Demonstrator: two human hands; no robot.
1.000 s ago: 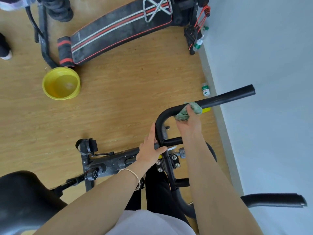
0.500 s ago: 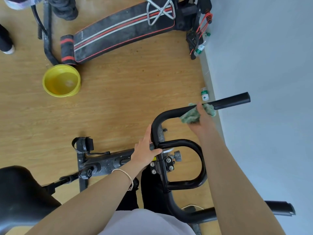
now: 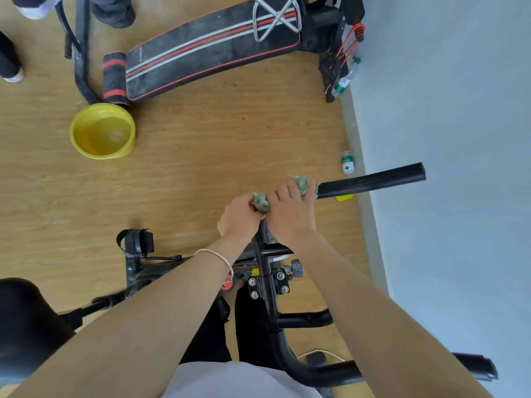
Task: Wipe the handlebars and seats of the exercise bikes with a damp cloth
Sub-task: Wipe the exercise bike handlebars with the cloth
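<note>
A black exercise bike stands below me. Its far handlebar (image 3: 373, 180) points right toward the wall, and the near handlebar (image 3: 471, 366) lies at the bottom right. A crumpled green cloth (image 3: 303, 183) is wrapped over the far handlebar near its bend. My right hand (image 3: 290, 214) presses the cloth onto the bar with fingers curled over it. My left hand (image 3: 240, 216) is beside it and pinches the cloth's left end (image 3: 260, 203). The black seat (image 3: 26, 326) shows at the bottom left.
A yellow basin (image 3: 102, 130) with water sits on the wooden floor at the left. A black sit-up bench (image 3: 207, 53) with red stripes lies at the back. A small bottle (image 3: 347, 162) stands by the grey wall on the right. Someone's feet show at the top left.
My left hand has left the handlebar stem and moved up to the cloth. My right hand slid the cloth back left toward the bend.
</note>
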